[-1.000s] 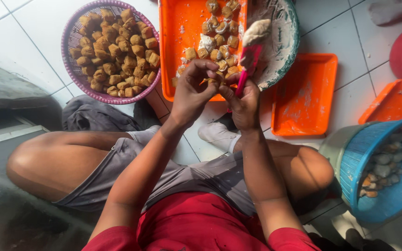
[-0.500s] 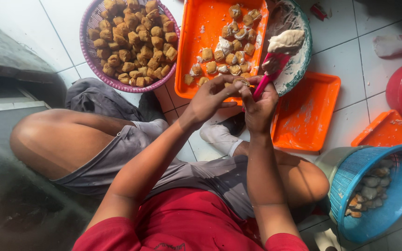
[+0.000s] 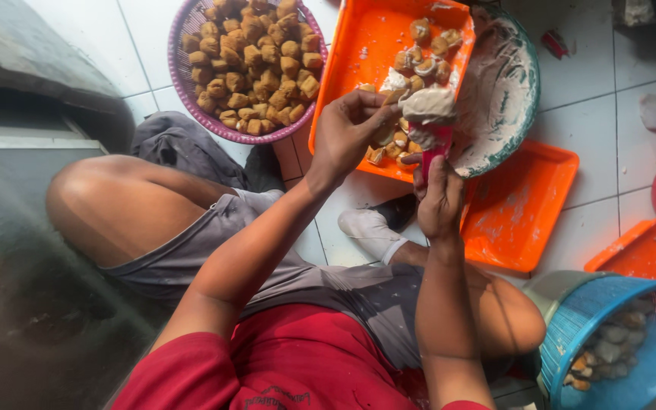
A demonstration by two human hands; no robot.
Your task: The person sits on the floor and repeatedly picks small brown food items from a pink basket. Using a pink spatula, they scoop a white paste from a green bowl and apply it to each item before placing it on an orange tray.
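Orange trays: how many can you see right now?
3: one holding tofu puffs by the hands, one bare tray right of it, one cut off at the right edge.

Bright daylight, dim blurred left edge, sharp centre.

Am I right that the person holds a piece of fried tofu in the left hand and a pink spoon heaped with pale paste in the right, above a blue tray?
Not quite: the tray under the hands is orange, not blue, as the head view shows. The rest holds: the left hand pinches a piece of fried tofu, and the right hand holds a pink spoon heaped with pale paste.
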